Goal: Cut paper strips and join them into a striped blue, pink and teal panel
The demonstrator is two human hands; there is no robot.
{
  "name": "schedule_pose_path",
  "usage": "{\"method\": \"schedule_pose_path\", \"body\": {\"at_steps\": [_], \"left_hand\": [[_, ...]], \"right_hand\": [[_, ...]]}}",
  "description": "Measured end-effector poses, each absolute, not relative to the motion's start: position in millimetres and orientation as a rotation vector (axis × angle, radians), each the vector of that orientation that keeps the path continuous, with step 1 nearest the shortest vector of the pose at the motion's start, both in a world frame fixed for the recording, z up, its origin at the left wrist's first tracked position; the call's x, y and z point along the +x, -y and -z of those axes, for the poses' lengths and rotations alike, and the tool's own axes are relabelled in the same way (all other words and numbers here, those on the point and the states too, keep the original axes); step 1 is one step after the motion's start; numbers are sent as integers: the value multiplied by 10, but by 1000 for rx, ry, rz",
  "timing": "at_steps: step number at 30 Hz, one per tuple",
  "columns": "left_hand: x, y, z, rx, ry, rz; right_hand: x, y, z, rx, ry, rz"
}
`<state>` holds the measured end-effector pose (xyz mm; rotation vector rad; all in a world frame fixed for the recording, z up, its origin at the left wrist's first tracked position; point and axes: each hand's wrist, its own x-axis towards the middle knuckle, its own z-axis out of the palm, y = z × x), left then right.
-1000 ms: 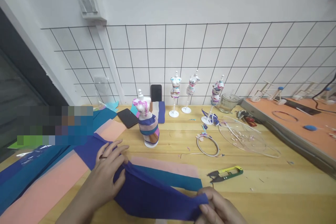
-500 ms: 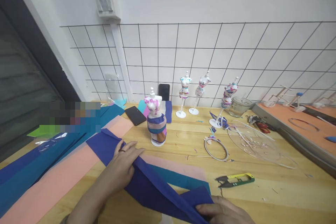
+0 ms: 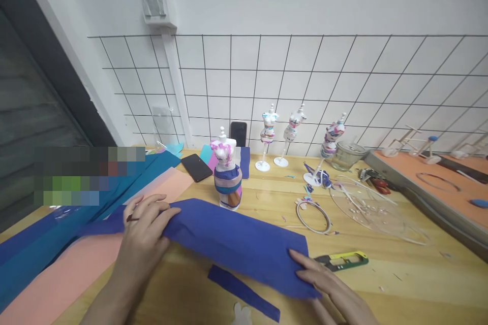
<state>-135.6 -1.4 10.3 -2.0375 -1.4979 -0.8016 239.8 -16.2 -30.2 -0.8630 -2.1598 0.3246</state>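
As the blue sheet point(image 3: 236, 244) spans both hands, neither is nearer: its long axis runs left to right above the near bench point(image 3: 404, 249), sloping toward the person at the right. The left hand point(image 3: 147, 226) seems to grasp its left part; the right hand's point(image 3: 324, 279) fingers lie on its right end, thumb hidden, so I cannot tell whether they grip. A blue strip point(image 3: 244, 292) lies near its lower edge. A mannequin point(image 3: 227, 181) stands just beyond it, the snips point(image 3: 330, 263) just past the right hand.
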Motion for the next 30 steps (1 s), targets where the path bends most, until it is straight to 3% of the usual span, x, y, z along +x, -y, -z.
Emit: {"method": "schedule_pose_path", "body": {"at_steps": [14,22,30], "left_hand": [[-1050,-34,253,-2563,1682,187],[-650,50,190,-2747,1263,296],[-592,57,222,-2862,1247,427]], "right_hand": [[2411,62,449,-947,2488,-338],[2357,57,207,-1045,2430,-325],[2403,16,90,-996,2516,-199]]}}
